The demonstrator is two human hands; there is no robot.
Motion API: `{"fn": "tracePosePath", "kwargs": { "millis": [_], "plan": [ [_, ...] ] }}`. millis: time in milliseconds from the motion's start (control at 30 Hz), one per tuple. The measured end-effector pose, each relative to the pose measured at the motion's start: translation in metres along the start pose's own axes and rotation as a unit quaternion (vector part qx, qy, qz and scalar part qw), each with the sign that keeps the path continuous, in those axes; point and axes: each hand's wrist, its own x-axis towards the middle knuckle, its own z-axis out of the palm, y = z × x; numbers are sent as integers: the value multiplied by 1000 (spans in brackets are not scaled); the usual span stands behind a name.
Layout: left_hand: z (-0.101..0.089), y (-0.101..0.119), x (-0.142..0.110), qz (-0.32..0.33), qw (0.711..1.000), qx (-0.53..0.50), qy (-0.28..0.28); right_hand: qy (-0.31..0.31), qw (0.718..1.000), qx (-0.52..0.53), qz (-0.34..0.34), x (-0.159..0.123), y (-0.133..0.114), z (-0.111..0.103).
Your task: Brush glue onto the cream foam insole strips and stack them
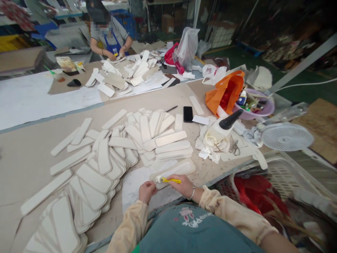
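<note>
My right hand (184, 185) is closed round a small yellow-handled brush (170, 180) whose white bristles rest on the near end of a long cream strip (175, 170). My left hand (146, 191) pinches that same strip at its near end, close to the table's front edge. The strip lies on a whitish mat (137, 184). Just beyond it sits a neat stack of similar strips (172, 147), and to the left spreads a wide fan of several more strips (105, 161).
A glue bottle with a black nozzle (223, 128) lies on rags at the right, beside a black phone (187, 114), an orange bag (226, 92), a purple bowl (256, 105) and a small white fan (286, 136). A white basket (284, 175) stands at the lower right. A person (109, 35) works across the table.
</note>
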Motion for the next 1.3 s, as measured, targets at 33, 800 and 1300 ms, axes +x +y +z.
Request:
{"fn": "tracePosePath", "kwargs": {
  "millis": [33,800,1300],
  "plan": [
    [0,-1,1,0,1000,-1,0,2,1000,-4,3,0,2,0],
    [-2,1,1,9,1000,-8,-17,236,963,-114,70,-37,40,-109],
    [-1,3,2,8,1000,-11,-17,182,980,-51,60,-30,35,-81]
  ]
}}
